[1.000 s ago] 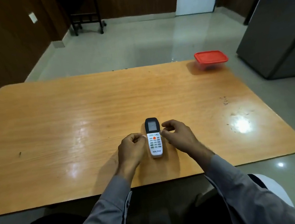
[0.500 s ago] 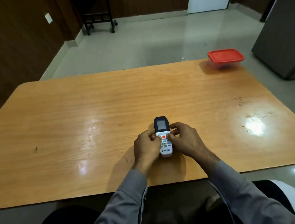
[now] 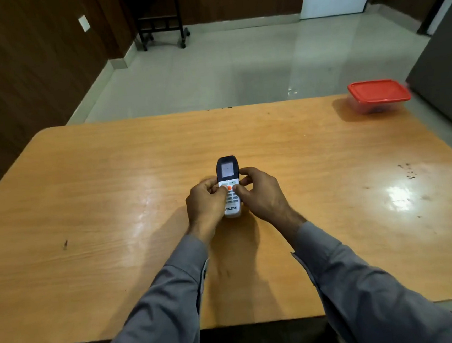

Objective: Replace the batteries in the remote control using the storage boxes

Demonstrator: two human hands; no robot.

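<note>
Both hands, left hand (image 3: pixel 205 203) and right hand (image 3: pixel 262 194), grasp the Voltas remote control (image 3: pixel 229 183) by its sides; light, rigid, smooth plastic, likely slippery.

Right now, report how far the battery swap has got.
Nothing looks done yet. The remote control is face up, its back hidden, gripped by the left hand and right hand. No batteries are visible. The red-lidded storage box sits closed at the table's far right corner. Opening, swapping and closing remain.

Left hand (image 3: pixel 206 204), right hand (image 3: pixel 262 195) — fingers curled, gripping
</note>
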